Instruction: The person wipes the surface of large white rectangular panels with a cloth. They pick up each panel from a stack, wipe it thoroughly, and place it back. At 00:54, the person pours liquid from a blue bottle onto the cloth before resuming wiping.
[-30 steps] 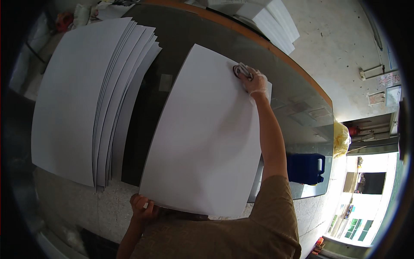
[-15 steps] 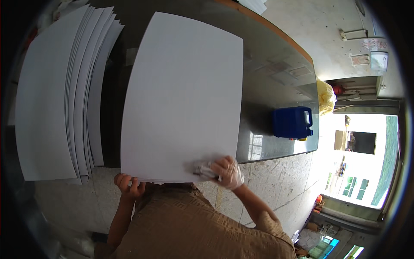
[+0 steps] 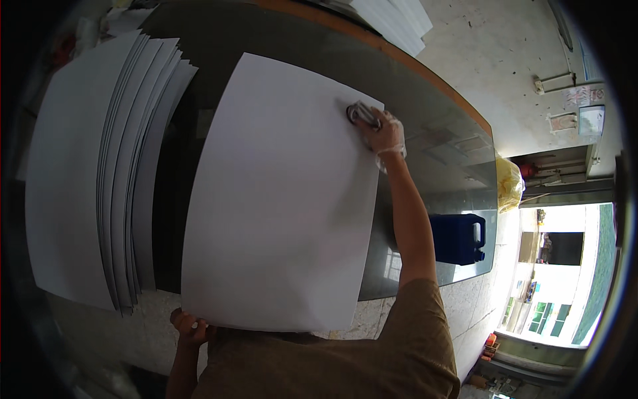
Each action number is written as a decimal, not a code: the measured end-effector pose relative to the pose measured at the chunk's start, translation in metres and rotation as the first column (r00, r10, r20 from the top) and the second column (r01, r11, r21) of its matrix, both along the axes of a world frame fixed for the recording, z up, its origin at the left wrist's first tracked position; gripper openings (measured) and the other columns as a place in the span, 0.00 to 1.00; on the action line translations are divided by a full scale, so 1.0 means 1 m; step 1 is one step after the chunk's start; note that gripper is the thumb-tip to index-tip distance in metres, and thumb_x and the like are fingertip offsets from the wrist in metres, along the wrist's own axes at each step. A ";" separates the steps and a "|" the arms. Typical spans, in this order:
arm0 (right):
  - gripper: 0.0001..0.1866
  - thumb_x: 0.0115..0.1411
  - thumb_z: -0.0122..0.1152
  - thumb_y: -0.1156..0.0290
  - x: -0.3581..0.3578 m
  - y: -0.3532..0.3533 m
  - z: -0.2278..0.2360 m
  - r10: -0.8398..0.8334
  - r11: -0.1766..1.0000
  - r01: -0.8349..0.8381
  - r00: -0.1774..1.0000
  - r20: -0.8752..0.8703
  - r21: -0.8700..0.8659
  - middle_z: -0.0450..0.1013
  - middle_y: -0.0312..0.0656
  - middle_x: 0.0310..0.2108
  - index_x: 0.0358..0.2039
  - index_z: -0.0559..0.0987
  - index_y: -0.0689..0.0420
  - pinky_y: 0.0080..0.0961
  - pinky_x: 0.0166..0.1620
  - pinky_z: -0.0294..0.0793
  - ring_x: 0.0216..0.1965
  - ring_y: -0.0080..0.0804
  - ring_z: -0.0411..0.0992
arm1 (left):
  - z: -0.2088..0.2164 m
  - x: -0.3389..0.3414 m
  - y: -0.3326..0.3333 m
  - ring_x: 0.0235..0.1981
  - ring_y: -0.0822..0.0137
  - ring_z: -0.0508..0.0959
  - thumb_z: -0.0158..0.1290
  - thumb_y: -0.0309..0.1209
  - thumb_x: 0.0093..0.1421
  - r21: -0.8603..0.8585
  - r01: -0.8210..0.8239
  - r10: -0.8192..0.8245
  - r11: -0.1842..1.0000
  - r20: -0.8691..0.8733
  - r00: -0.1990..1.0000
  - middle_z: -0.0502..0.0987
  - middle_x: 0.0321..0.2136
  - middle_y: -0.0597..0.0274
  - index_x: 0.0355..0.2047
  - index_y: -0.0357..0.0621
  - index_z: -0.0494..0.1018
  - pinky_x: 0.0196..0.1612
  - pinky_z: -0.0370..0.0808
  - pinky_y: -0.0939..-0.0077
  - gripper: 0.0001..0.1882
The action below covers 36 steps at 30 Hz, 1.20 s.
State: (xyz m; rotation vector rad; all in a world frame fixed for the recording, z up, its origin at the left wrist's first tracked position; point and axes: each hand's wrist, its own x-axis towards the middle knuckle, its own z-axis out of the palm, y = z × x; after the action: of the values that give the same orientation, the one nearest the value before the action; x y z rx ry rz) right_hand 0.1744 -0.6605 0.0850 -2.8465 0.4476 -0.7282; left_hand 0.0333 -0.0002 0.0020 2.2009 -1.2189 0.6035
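Observation:
A large white sheet point(image 3: 286, 193) lies before me on a dark, glossy table, its near edge reaching over the table's front. My left hand point(image 3: 190, 327) is closed at the sheet's near left corner, fingers curled against its edge. Stretched out to the far right corner, my right hand point(image 3: 385, 133) wears a clear plastic glove. It grips a small grey-and-white folded pad point(image 3: 363, 114) pressed on the sheet's surface; its exact kind cannot be made out. To the left stands a fanned stack of similar white sheets point(image 3: 73, 179).
A dark blue jerrycan point(image 3: 455, 239) stands on the glossy table point(image 3: 438, 153), right of my forearm. More white sheets point(image 3: 392, 20) lie beyond the table's orange-brown far edge. A yellow plastic bag point(image 3: 510, 186) is past the table's right end, near a bright window or doorway.
My right hand has swept the pad from the sheet's near right part to its far right corner. My left hand stays at the near left corner. The whole view has shifted slightly.

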 end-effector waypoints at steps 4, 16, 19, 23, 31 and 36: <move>0.30 0.51 0.69 0.43 0.077 -0.037 -0.001 -0.099 0.993 0.101 0.994 -0.038 0.063 0.79 0.48 0.43 0.50 0.82 0.48 0.36 0.52 0.75 0.48 0.45 0.77 | 0.002 -0.005 0.006 0.47 0.53 0.63 0.65 0.35 0.53 0.058 -0.001 0.002 0.998 -0.014 1.000 0.58 0.47 0.54 0.50 0.50 0.58 0.45 0.68 0.48 0.31; 0.25 0.51 0.71 0.52 -0.057 0.069 0.004 -0.067 0.992 0.073 0.995 -0.068 0.101 0.79 0.47 0.36 0.46 0.83 0.51 0.36 0.45 0.76 0.40 0.45 0.77 | 0.015 0.013 -0.009 0.49 0.50 0.64 0.60 0.33 0.57 0.034 0.056 -0.057 0.998 0.019 0.998 0.60 0.48 0.51 0.50 0.44 0.60 0.47 0.67 0.47 0.25; 0.23 0.46 0.76 0.54 -0.176 0.154 0.006 -0.003 0.996 -0.001 0.999 0.047 0.086 0.76 0.46 0.29 0.39 0.84 0.55 0.40 0.39 0.75 0.33 0.47 0.75 | 0.013 0.015 -0.015 0.50 0.49 0.64 0.60 0.34 0.58 0.000 0.087 -0.087 0.996 0.010 0.996 0.61 0.49 0.49 0.50 0.43 0.61 0.49 0.66 0.46 0.24; 0.21 0.44 0.78 0.63 -0.329 0.273 0.023 0.086 0.989 -0.079 0.995 -0.049 0.124 0.78 0.46 0.33 0.36 0.80 0.59 0.45 0.40 0.74 0.33 0.45 0.76 | 0.025 0.014 -0.019 0.51 0.49 0.65 0.60 0.34 0.59 -0.044 0.127 -0.128 0.991 -0.034 0.991 0.62 0.49 0.48 0.50 0.42 0.64 0.51 0.65 0.47 0.23; 0.15 0.62 0.67 0.63 -0.439 0.348 0.015 -0.795 0.080 0.332 0.590 -0.141 0.940 0.74 0.32 0.26 0.43 0.79 0.59 0.18 0.22 0.64 0.22 0.18 0.68 | 0.074 0.002 0.005 0.52 0.47 0.66 0.57 0.28 0.61 -0.095 -0.176 0.103 0.980 -0.512 0.853 0.64 0.49 0.45 0.56 0.37 0.66 0.53 0.67 0.55 0.24; 0.30 0.57 0.71 0.52 -0.377 0.317 0.025 -0.796 -0.034 0.077 0.601 -0.074 0.996 0.74 0.31 0.34 0.54 0.74 0.54 0.21 0.26 0.65 0.28 0.19 0.68 | 0.062 0.002 0.012 0.51 0.47 0.67 0.57 0.26 0.60 -0.125 -0.169 0.046 0.978 -0.657 0.752 0.65 0.48 0.44 0.57 0.35 0.65 0.51 0.68 0.56 0.25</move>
State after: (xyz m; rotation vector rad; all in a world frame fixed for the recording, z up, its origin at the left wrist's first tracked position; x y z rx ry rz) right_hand -0.2028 -0.3433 0.1096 -0.9924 1.2757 -0.8309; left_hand 0.0352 0.0122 0.0644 2.0627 -0.6367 -0.0470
